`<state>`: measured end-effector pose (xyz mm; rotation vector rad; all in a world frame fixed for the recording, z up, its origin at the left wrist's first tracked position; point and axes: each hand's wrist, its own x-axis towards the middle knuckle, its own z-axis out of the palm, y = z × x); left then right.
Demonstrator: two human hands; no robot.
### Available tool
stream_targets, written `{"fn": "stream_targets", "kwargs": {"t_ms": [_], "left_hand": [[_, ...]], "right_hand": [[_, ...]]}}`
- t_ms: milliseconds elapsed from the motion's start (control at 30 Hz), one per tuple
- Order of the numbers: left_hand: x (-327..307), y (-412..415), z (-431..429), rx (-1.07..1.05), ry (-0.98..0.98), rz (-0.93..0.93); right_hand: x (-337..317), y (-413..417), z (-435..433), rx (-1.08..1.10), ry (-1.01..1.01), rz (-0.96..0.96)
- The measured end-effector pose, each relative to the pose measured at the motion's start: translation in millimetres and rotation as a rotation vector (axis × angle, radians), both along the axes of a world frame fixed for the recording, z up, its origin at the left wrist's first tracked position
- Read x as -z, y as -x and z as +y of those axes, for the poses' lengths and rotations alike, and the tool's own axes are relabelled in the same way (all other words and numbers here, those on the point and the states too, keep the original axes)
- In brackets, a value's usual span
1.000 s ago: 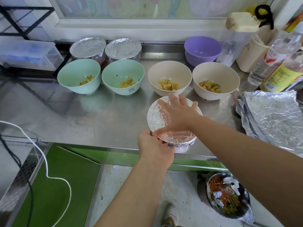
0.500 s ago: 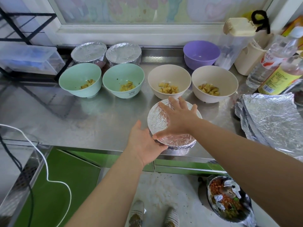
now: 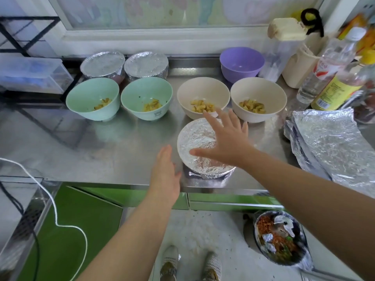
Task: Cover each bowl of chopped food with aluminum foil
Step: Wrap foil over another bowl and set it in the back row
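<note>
Foil-covered bowl (image 3: 194, 142) sits near the front edge of the steel counter (image 3: 121, 151). I see my right hand (image 3: 225, 138) spread wide over it, fingers straight, gripping nothing; whether it touches the foil I cannot tell. My left hand (image 3: 165, 173) is flat and empty just beside the bowl. Four uncovered bowls (image 3: 93, 98) stand behind

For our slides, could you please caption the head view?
Left hand and right hand, open, at a foil-covered bowl on a steel counter; four green and beige bowls of chopped food uncovered behind.
</note>
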<state>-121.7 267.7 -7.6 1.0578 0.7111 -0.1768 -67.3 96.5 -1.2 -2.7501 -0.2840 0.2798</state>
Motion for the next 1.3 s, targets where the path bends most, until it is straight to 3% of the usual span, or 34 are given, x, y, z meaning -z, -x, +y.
{"fn": "stream_targets", "kwargs": {"t_ms": [100, 133, 200, 267, 400, 633, 867, 933, 1167, 1300], "left_hand": [[19.2, 31.8, 5.5, 0.256, -0.876, -0.478], [28.1, 39.8, 8.1, 0.365, -1.089, -0.635], [47.0, 45.9, 8.6, 0.530, -1.348, -0.820], [59.1, 45.6, 4.9, 0.530, -1.404, -0.874], [77.7, 50.5, -9.7, 0.365, -1.272, -0.828], [100.1, 56.3, -32.5, 0.273, -1.135, -0.628], [107.9, 49.3, -21.3, 0.344, -1.409, -0.450], [104.5, 43.1, -18.7, 0.342, -1.367, -0.403], [90.3, 19.8, -23.7, 0.109, -0.663, -0.119], [81.2, 12.0, -30.0, -0.141, -0.105, 0.080]], "right_hand": [[8.5, 33.6, -38.2, -0.234, -0.189, -0.351], [17.8, 44.0, -51.9, -0.328, -0.193, -0.453], [37.6, 56.5, -75.8, -0.473, -0.087, -0.558], [52.7, 55.8, -89.5, -0.542, 0.034, -0.604], [60.1, 45.6, -84.7, -0.579, 0.092, -0.716], [60.1, 32.7, -67.1, -0.571, 0.120, -0.796], [57.2, 36.0, -73.9, -0.627, 0.150, -0.719], [57.5, 36.9, -75.6, -0.630, 0.186, -0.735], [61.5, 37.1, -67.9, -0.601, 0.188, -0.835], [61.6, 34.5, -63.3, -0.596, 0.172, -0.859]]}}
